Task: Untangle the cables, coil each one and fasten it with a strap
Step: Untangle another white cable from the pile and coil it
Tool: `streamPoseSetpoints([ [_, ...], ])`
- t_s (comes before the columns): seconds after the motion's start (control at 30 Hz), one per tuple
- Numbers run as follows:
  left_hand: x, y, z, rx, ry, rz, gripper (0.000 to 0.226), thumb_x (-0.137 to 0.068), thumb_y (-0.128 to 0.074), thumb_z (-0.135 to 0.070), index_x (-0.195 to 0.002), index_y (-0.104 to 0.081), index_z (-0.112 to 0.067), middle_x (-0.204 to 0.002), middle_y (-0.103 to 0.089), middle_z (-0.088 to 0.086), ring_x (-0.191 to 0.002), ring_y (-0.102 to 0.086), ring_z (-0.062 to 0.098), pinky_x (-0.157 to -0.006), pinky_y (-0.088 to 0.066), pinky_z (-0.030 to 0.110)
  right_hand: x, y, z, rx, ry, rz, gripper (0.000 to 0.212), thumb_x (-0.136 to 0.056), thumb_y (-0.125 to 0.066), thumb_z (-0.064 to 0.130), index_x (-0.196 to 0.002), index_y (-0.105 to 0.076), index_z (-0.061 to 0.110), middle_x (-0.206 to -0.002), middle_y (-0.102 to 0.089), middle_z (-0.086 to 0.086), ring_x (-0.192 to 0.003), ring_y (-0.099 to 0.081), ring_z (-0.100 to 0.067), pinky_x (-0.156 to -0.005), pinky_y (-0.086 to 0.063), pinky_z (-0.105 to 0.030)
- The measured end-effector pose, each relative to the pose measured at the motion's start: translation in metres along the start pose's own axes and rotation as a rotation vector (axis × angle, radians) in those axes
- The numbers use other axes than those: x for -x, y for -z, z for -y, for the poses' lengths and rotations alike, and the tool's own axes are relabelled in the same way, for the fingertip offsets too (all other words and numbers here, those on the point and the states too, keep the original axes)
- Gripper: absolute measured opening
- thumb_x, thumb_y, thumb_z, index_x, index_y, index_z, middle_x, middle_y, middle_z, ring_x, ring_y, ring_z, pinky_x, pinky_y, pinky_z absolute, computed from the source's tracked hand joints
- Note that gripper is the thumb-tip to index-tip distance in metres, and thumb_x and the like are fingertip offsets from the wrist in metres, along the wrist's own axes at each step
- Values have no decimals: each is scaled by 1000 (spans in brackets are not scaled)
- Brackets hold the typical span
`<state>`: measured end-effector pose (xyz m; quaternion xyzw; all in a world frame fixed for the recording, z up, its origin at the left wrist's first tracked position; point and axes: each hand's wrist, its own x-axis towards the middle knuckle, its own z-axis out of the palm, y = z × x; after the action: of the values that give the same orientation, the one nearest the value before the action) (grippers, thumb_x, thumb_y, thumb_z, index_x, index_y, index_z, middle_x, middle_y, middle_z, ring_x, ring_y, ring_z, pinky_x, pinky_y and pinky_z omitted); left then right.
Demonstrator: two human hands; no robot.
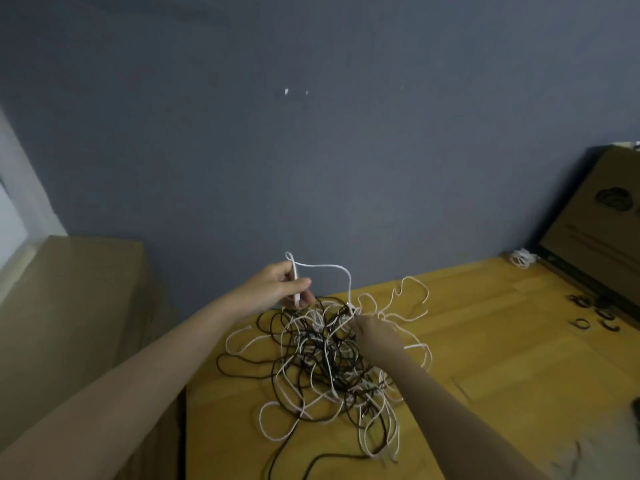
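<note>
A tangle of white and black cables lies on the wooden table. My left hand is raised above the pile's far left edge and grips the plug end of a white cable, which arcs from it to the right and drops down. My right hand rests on the pile's upper right and pinches that white cable where it enters the tangle. Several dark straps lie at the table's right side. A coiled white cable sits at the far edge by the wall.
A cardboard box leans at the back right, behind the straps. A blue-grey wall runs along the table's far edge. A dark object shows at the right border. Left of the table stands a lower beige surface.
</note>
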<state>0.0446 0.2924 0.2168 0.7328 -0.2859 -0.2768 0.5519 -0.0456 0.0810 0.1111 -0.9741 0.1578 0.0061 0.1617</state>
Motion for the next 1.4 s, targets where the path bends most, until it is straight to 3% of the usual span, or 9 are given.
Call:
streamPoseSetpoints([
  [0.23,13,-20,51,88,34,17,17,-102,-42,-20,-109,-55,-11,-80,-75,1,-61,-59,5,-64,-51,21,53,-62,13,475,307,186,35,-100,-38,16,-135,-34,15,-93,-67,-11,-81,-65,-30,-60,-37,-33],
  [0.4,10,-31,80,73,60,-57,21,-103,-42,-21,-109,-52,-4,-87,-74,-1,-71,-63,7,-70,-54,23,84,-67,20,400,729,-96,36,-62,-81,11,-96,-71,19,-64,-61,-1,-58,-59,-23,-52,-44,-25],
  [0.53,9,-38,101,-3,42,-47,14,-103,-41,-18,-101,-51,-8,-95,-72,4,-88,-68,9,-77,-54,18,97,-59,14,212,860,-358,22,-77,-66,2,-94,-70,15,-74,-58,-4,-68,-52,-25,-61,-42,-32],
  [0.73,13,-44,112,-125,24,96,15,-101,-45,-20,-98,-56,-11,-88,-74,-6,-87,-70,5,-77,-54,21,101,-17,30,44,878,-649,20,-97,-38,4,-104,-51,17,-73,-59,-10,-66,-46,-23,-57,-36,-31],
  [0.93,32,-50,94,-96,-89,304,20,-103,-37,-16,-104,-57,-13,-87,-75,-5,-86,-69,7,-81,-50,20,73,20,31,-357,435,-868,19,-94,-51,6,-98,-69,1,-78,-53,-6,-72,-43,-12,-64,-33,-17],
  [1.03,38,-58,79,35,-73,378,26,-103,-31,-17,-106,-56,-9,-84,-74,0,-73,-69,14,-72,-54,24,53,18,26,-557,144,-772,18,-96,-55,19,-97,-70,9,-75,-55,5,-66,-46,-7,-63,-36,-17],
  [1.17,38,-68,73,237,-15,357,34,-105,-27,-18,-100,-59,-9,-58,-55,-5,-47,-42,8,-49,-36,16,34,-18,11,-539,-117,-345,26,-93,-58,40,-92,-71,18,-60,-58,3,-50,-44,-11,-49,-33,-26],
  [1.3,25,-71,80,474,102,241,35,-105,-25,-19,-94,-54,-3,-51,-38,-6,-43,-28,7,-45,-23,19,53,-73,11,-551,-96,-7,28,-93,-57,38,-71,-64,23,-54,-53,7,-45,-43,-6,-49,-33,-26],
  [1.4,19,-70,87,522,169,145,33,-106,-26,-23,-90,-50,-7,-55,-42,-5,-43,-31,7,-46,-26,19,78,-94,16,-544,-29,17,26,-97,-53,37,-94,-70,18,-61,-61,1,-49,-50,-3,-52,-38,-27],
])
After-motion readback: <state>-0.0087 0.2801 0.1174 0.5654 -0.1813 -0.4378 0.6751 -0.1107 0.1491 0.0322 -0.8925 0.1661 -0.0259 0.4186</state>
